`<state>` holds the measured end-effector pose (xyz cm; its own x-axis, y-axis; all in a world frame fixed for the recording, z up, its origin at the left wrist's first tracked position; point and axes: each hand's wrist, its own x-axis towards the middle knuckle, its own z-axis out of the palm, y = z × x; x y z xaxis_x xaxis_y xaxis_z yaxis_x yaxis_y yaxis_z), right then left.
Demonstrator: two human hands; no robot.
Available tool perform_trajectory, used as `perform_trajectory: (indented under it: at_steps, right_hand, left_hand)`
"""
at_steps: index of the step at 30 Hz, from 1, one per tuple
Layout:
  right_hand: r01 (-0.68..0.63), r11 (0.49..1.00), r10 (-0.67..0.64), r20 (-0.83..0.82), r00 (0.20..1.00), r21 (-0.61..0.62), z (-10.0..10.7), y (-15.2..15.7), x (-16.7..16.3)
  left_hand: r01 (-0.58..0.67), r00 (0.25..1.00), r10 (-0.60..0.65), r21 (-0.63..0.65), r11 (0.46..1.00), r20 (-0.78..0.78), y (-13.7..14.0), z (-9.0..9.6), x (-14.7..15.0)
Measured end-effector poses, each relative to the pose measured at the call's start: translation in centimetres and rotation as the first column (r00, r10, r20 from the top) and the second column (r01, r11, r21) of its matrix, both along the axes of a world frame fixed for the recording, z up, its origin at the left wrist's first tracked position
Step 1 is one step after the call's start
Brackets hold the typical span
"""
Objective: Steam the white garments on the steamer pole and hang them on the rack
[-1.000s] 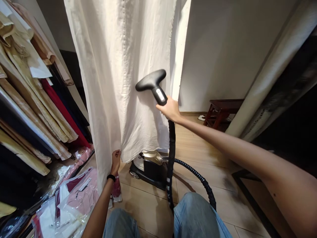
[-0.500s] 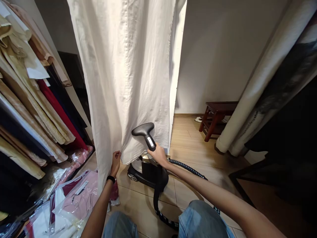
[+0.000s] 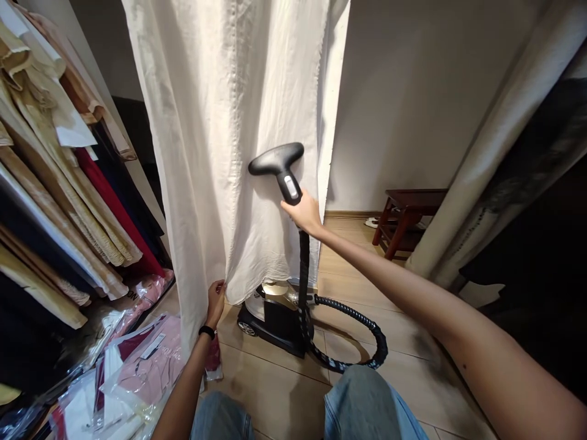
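While the right hand (image 3: pixel 302 212) is wrapped around the handle (image 3: pixel 290 188) of the black steamer head (image 3: pixel 276 159), the left hand (image 3: pixel 215 302) pinches the white cloth (image 3: pixel 197 140) near its lower hem, thumb and fingertips together on the fabric; the steamer head lies across the front of the hanging cloth, tilted with its right end higher, though whether it presses on the fabric I cannot tell; a black hose (image 3: pixel 380 345) drops from the handle and loops back to the wheeled base unit (image 3: pixel 277 324), which stands on the wooden floor (image 3: pixel 261 373), partly hidden by the hem; plastic-wrapped garments (image 3: pixel 151 366) lie at lower left, near a row of hanging clothes (image 3: pixel 68 201).
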<state>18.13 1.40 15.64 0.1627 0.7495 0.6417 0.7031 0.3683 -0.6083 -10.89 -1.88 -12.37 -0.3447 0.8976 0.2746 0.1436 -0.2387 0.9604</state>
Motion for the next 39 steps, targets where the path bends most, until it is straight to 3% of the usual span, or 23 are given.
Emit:
perform_trajectory:
  at_steps: [3, 6, 12, 17, 20, 22, 24, 26, 32, 34, 36, 39]
  right_hand:
    - [-0.024, 0.995, 0.032, -0.091, 0.995, 0.092, 1.9, 0.9, -0.3]
    - [-0.042, 0.995, 0.053, -0.123, 0.991, 0.091, 0.6, 0.7, -0.5]
    - [-0.116, 0.986, 0.092, -0.186, 0.978, -0.118, -8.3, -1.1, -1.4]
    - [-0.089, 0.958, 0.041, -0.175, 0.984, -0.273, -16.1, -2.5, -2.9]
    - [-0.075, 0.953, 0.024, -0.172, 0.985, -0.294, -18.7, -2.9, -3.4]
    - [-0.071, 0.958, 0.022, -0.174, 0.985, -0.278, -18.8, -2.8, -3.4]
    - [-0.056, 0.973, 0.017, -0.173, 0.985, -0.225, -17.4, -2.6, -2.8]
    - [-0.052, 0.987, 0.024, -0.177, 0.984, -0.154, -14.2, -2.3, -1.9]
    - [-0.100, 0.995, 0.100, -0.263, 0.960, 0.014, 0.6, -0.2, 1.0]
    - [-0.152, 0.986, 0.166, -0.293, 0.942, 0.070, 4.3, 0.6, 1.7]
    - [-0.224, 0.969, 0.245, -0.321, 0.915, 0.103, 6.0, 1.4, 2.2]
    - [-0.295, 0.951, 0.307, -0.356, 0.882, 0.089, 4.7, 2.0, 2.8]
  left_hand:
    - [-0.002, 1.000, 0.002, -0.004, 1.000, 0.012, 0.0, 0.2, 0.1]
    - [-0.011, 1.000, 0.011, -0.014, 1.000, 0.021, 0.1, 0.2, 0.1]
    - [-0.006, 1.000, 0.006, -0.013, 1.000, 0.002, 0.0, 0.2, -0.1]
    - [-0.024, 1.000, 0.024, -0.025, 0.999, -0.018, 0.2, 0.3, -0.4]
    - [-0.042, 0.999, 0.042, -0.031, 0.999, -0.022, 0.4, 0.4, -0.5]
    - [-0.049, 0.999, 0.048, -0.037, 0.998, -0.024, 0.5, 0.4, -0.5]
    - [-0.066, 0.998, 0.065, -0.047, 0.997, -0.024, 0.5, 0.4, -0.6]
    - [-0.086, 0.996, 0.085, -0.052, 0.995, -0.024, 0.4, 0.3, -0.9]
    - [-0.107, 0.994, 0.106, -0.038, 0.993, -0.025, 0.1, 0.1, -2.0]
    - [-0.132, 0.991, 0.131, -0.030, 0.991, -0.021, 0.0, 0.1, -2.3]
    - [-0.164, 0.986, 0.163, -0.033, 0.986, -0.015, -0.1, 0.4, -2.6]
    - [-0.196, 0.980, 0.195, -0.042, 0.980, -0.023, -0.3, 0.8, -3.0]
